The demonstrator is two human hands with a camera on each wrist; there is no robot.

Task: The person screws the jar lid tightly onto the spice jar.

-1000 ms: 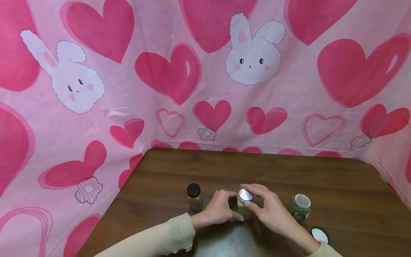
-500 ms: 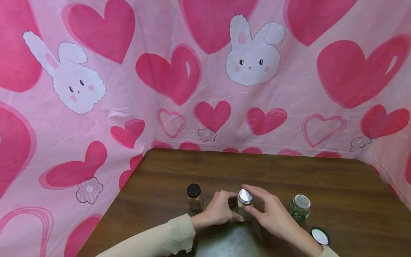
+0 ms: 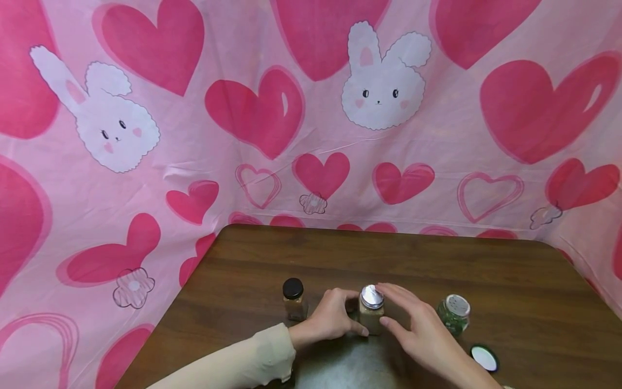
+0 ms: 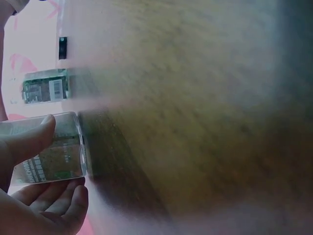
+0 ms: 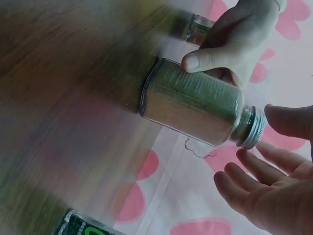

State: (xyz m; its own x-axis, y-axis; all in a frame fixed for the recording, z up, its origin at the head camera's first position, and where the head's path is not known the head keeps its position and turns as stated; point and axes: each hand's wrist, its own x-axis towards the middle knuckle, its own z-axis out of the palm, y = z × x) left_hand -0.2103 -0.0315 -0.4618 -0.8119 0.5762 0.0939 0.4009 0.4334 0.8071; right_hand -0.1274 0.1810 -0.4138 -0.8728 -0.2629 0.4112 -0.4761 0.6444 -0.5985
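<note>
A clear square spice jar with a silver screw lid and tan powder inside stands upright on the table. My left hand grips its body from the left, thumb on the near side; the left wrist view has that thumb over the printed label. Beside the lid, my right hand has its fingers spread. In the right wrist view the right hand shows its thumb and fingertips close about the lid, not clamped on it.
A black-capped jar of brown spice stands left of my left hand. To the right are a jar of green herbs with a perforated top and a dark-rimmed cap, white inside up. Pink heart-patterned cloth hangs behind the brown table.
My right hand has loosened from around the silver lid, its thumb and fingers shifting to the right. My left hand and the jar have stayed in place.
</note>
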